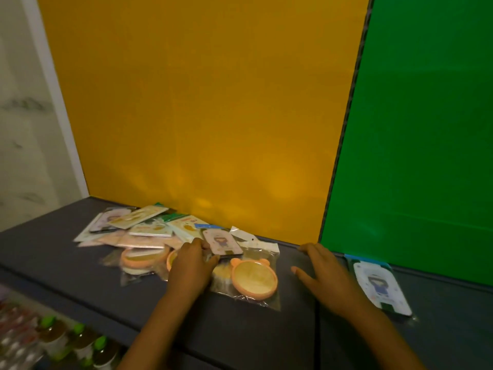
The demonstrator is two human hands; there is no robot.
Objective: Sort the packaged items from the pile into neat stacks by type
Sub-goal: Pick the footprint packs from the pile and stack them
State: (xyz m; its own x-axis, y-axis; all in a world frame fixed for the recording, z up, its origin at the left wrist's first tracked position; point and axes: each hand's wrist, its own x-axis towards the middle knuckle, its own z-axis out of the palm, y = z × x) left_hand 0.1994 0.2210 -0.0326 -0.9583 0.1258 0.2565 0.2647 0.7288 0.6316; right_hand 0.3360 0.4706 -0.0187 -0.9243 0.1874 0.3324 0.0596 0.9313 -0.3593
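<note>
The pile (160,236) lay on the dark table (66,276) against the yellow panel (202,102). The left hand (190,265) pinched a rectangular card pack (222,243) at its near edge; it looked light, stiff and slick in its wrap (likely to slide). The right hand (324,273) rested flat, fingers spread, holding nothing. One matching pack (381,287) sat apart at the right, with bare table between for stacks.
</note>
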